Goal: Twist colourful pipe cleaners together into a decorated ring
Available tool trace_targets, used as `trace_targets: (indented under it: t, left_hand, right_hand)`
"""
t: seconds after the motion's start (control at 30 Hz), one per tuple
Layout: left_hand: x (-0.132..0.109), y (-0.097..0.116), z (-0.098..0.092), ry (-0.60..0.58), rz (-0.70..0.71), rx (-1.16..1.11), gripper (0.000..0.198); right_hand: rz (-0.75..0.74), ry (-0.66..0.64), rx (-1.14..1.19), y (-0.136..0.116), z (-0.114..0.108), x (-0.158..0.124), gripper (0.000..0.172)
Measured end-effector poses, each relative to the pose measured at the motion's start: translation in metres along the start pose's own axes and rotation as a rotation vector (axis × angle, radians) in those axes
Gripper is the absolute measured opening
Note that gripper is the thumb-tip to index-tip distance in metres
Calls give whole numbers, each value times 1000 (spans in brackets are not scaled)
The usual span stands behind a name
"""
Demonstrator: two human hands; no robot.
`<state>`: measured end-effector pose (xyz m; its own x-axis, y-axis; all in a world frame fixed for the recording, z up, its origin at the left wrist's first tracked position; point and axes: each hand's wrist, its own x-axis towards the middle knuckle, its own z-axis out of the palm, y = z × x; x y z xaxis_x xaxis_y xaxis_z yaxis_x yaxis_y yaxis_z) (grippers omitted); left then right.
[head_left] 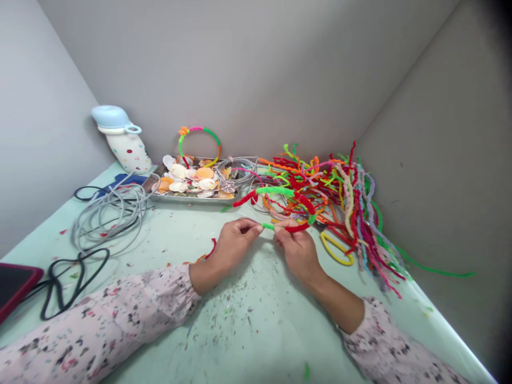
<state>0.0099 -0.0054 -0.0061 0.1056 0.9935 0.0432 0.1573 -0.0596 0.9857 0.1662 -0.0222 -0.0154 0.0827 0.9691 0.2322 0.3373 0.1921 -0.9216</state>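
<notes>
Between my hands is an unclosed ring (pixel 307 202) wrapped in red and green pipe cleaners. My left hand (pixel 234 245) pinches the end of a short green pipe cleaner section (pixel 268 226) at the ring's near side. A thin grey wire end (pixel 248 218) sticks out past those fingers to the left. My right hand (pixel 299 250) is closed on the ring just right of the green section, where the wrapping turns red. The ring's other, red end (pixel 239 201) points left, above my left hand. Both hands are raised over the table.
A metal tray (pixel 192 199) of seashells stands behind, with a finished coloured ring (pixel 219 143) leaning there. Many pipe cleaners (pixel 352 200) and yellow-handled scissors (pixel 336 249) lie right. Left are grey wire coils (pixel 110 213), a black cord (pixel 82 266), a bottle (pixel 128 152) and a red-edged device (pixel 20 288).
</notes>
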Motion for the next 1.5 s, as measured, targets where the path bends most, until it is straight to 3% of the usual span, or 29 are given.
trace_targets:
  t: [1.0, 1.5]
  left_hand:
    - [0, 2, 1, -2, -152, -78, 25]
    - [1, 7, 1, -22, -183, -130, 27]
  right_hand:
    - [-178, 17, -283, -8, -2, -6, 21]
    - [-121, 27, -270, -9, -1, -7, 23]
